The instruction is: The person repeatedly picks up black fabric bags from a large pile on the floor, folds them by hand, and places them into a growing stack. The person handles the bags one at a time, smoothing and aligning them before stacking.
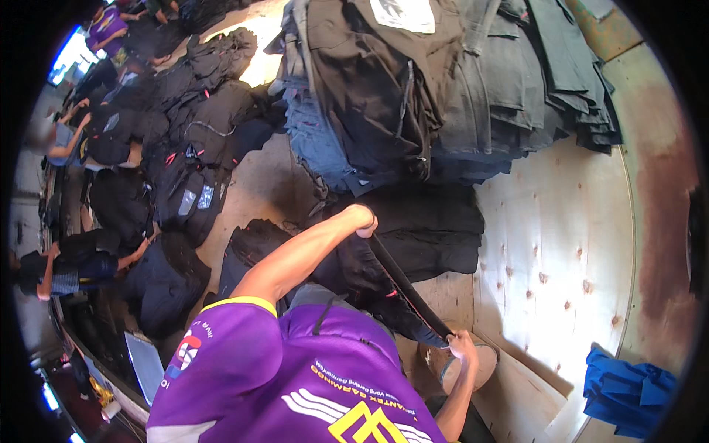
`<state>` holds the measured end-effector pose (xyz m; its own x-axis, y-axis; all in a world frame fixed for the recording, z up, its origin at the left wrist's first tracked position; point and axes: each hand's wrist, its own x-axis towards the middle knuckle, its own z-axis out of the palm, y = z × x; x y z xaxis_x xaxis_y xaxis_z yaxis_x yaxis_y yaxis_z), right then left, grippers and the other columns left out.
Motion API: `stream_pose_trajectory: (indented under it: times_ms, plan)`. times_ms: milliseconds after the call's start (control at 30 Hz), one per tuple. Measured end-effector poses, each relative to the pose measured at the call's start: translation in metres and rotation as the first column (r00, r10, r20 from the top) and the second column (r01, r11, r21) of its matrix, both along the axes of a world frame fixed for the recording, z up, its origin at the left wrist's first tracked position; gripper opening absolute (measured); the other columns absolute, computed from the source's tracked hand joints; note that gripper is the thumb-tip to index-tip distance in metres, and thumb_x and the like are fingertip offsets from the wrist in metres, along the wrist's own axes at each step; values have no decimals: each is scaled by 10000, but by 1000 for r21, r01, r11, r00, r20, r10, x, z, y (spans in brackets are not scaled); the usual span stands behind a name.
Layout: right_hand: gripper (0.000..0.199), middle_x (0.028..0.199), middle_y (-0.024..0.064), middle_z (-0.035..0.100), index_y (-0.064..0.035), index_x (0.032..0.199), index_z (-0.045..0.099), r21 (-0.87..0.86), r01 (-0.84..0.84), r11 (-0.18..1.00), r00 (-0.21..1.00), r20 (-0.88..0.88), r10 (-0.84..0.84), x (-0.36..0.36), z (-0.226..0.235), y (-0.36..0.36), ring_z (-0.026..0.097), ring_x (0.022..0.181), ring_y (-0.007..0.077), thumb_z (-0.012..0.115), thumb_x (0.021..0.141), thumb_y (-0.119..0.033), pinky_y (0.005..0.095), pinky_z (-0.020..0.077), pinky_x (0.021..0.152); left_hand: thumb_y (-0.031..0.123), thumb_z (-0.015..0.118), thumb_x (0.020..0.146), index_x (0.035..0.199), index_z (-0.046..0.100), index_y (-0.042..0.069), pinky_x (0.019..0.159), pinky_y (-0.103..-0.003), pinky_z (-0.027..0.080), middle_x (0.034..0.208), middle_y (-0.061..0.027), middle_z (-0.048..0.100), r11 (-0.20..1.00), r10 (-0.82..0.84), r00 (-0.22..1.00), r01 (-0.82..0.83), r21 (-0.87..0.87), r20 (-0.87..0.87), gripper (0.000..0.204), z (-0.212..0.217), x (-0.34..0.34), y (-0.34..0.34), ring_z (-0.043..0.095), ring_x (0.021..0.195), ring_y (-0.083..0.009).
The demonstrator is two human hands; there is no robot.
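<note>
A black garment, seemingly trousers (405, 284), is pulled taut in a straight dark band running down to the right between my hands. My left hand (362, 219) is closed on its upper end, with the arm stretched forward. Lower and to the right, my right hand (462, 345) is closed around the other end. Fingertips of both hands are partly hidden. More of the dark cloth hangs beside the band, with a small red spot on it. Just beyond lies a low stack of folded black garments (436, 229), close to my left hand.
A tall pile of dark trousers (377, 96) stands ahead on a pale wooden surface (546, 258). A round tan object (481, 368) sits behind my right hand. Blue cloth (624, 391) lies at lower right. Black garments (196, 140) and several people fill the left.
</note>
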<state>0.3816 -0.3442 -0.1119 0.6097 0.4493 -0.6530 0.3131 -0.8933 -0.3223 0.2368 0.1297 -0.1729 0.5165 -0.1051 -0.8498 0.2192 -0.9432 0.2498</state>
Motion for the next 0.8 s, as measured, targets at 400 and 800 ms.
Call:
stream_pose_trajectory:
  times_ms: [400, 800]
  plan:
    - [409, 1185, 193, 671, 50, 1217, 693, 357, 374, 856, 716, 476, -511, 121, 169, -58, 638, 1017, 236, 678, 902, -210, 357, 495, 926, 111, 520, 859, 1224, 735, 137, 951, -436, 547, 1147, -173, 737, 956, 270, 684, -105, -274, 678, 424, 215, 200, -8, 695, 1090, -352]
    - [295, 847, 118, 708, 69, 1030, 723, 427, 152, 891, 925, 255, -280, -48, 257, 34, 657, 806, 166, 755, 867, -174, 332, 536, 757, 1, 609, 743, 1048, 684, 174, 972, -457, 499, 1158, -114, 655, 990, 109, 136, 76, -120, 985, 359, 223, 80, 41, 584, 1202, -334]
